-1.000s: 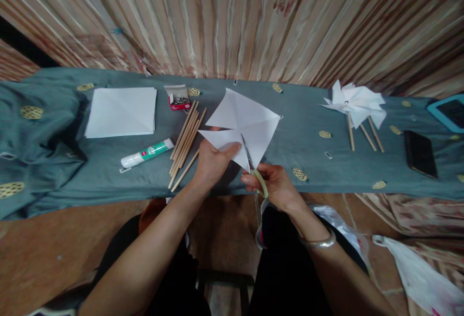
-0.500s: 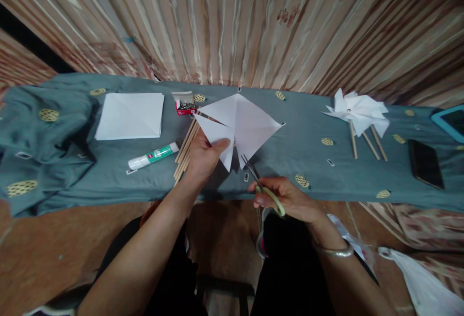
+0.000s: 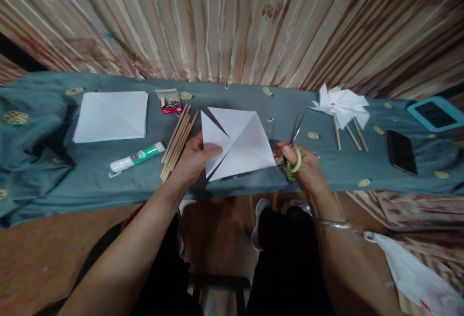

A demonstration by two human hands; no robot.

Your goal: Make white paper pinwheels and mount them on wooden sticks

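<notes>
A white square of paper (image 3: 242,144) with two slits cut in from its left corners is held above the cloth. My left hand (image 3: 194,159) grips its left side, thumb on top and fingers underneath. Close to the paper's lower right corner, my right hand (image 3: 302,161) is closed around the green-handled scissors (image 3: 295,135). The scissor blades point up and away, slightly apart. Whether the right fingertips touch the paper corner is hard to tell. Wooden sticks (image 3: 177,144) lie just left of the paper, beside my left hand.
On the patterned cloth (image 3: 232,94) lie a paper stack (image 3: 110,115), a glue stick (image 3: 137,156) and an open red box of small metal pins (image 3: 169,101). To the right are white paper pinwheels (image 3: 342,106) on sticks, a black phone (image 3: 401,151) and a blue-framed tablet (image 3: 437,113).
The paper has turned, and both slits now face left. My right hand has moved right and up, and the scissor blades have swung away from the paper. The view has shifted to the right.
</notes>
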